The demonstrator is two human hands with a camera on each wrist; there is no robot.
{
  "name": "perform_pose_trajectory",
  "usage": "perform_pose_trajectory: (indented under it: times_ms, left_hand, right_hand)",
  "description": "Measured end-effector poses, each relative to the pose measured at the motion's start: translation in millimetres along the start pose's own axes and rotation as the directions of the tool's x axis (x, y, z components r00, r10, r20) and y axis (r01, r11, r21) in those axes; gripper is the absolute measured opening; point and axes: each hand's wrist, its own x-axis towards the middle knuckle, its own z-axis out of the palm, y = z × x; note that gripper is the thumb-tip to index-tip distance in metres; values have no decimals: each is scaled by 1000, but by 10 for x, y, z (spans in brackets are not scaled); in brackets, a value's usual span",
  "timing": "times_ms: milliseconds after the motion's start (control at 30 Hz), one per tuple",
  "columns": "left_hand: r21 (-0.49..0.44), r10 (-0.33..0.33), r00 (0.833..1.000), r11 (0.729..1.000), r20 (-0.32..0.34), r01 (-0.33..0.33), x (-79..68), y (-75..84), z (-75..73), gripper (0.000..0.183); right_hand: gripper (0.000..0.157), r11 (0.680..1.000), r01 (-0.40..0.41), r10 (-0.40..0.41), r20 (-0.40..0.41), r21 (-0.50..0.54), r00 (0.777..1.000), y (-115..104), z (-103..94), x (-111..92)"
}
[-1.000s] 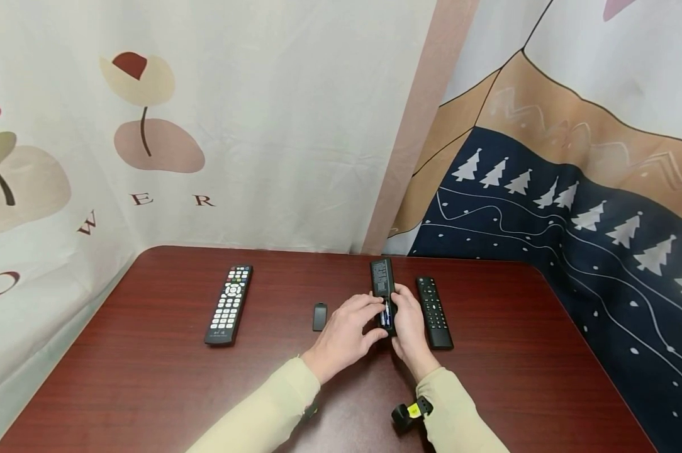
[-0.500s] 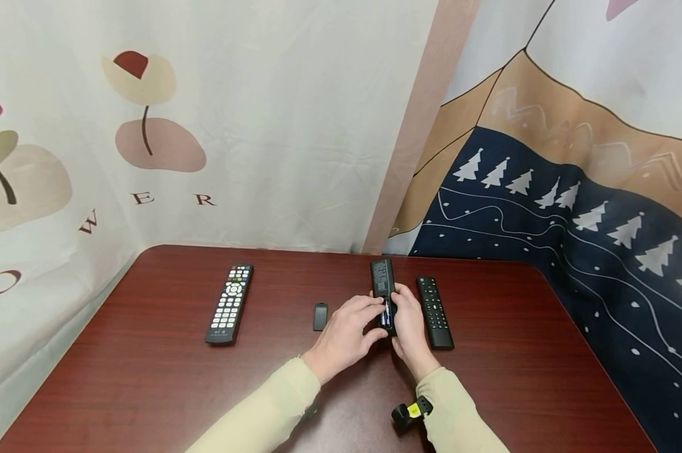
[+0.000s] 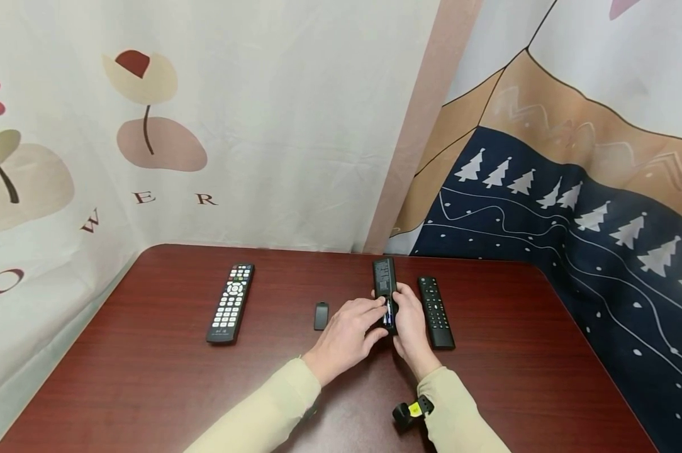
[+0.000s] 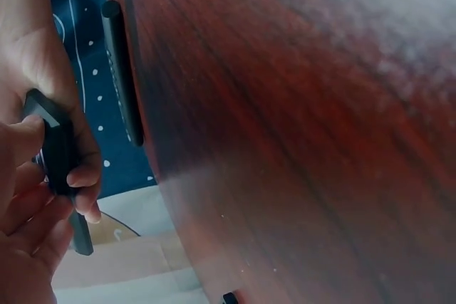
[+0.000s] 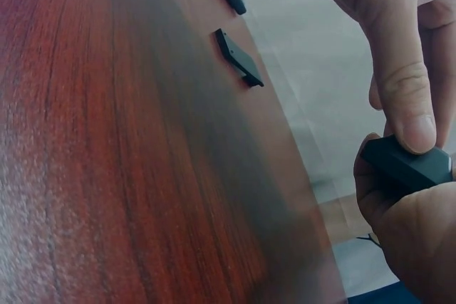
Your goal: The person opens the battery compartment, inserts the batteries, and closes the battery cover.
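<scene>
My right hand [image 3: 412, 330] grips a black remote control [image 3: 384, 277], its back turned up and its battery compartment uncovered. Inside lies a battery [image 3: 389, 313], partly hidden by fingers; whether there is a second one I cannot tell. The left hand [image 3: 343, 333] has its fingertips at the compartment and its thumb on the near end. In the left wrist view the right fingers wrap around the remote control [image 4: 60, 151]. The right wrist view shows the left thumb on the end of it. Left of the hands lies a small dark battery cover [image 3: 321, 316], also the cover [image 5: 239, 58] in the right wrist view.
A remote with white buttons [image 3: 231, 305] lies at the left of the brown table [image 3: 165, 377]. Close to the right hand lies another black remote [image 3: 436, 313], buttons up. Printed curtains [image 3: 296, 126] stand behind the table's far edge.
The hands and the remote control hold nearly the same pose. The whole head view has shifted very slightly.
</scene>
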Motion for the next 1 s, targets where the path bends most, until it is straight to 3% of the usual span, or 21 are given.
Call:
perform_pose_trajectory:
  times_ms: [600, 1000]
  left_hand:
    - [-35, -18, 991, 999, 133, 23, -83, -91, -70, 47]
    - [-27, -17, 990, 999, 137, 21, -90, -106, -107, 48]
  right_hand:
    - [38, 1000, -15, 15, 35, 3, 999, 29, -59, 33]
    - [38, 1000, -18, 19, 47, -22, 999, 39, -73, 19]
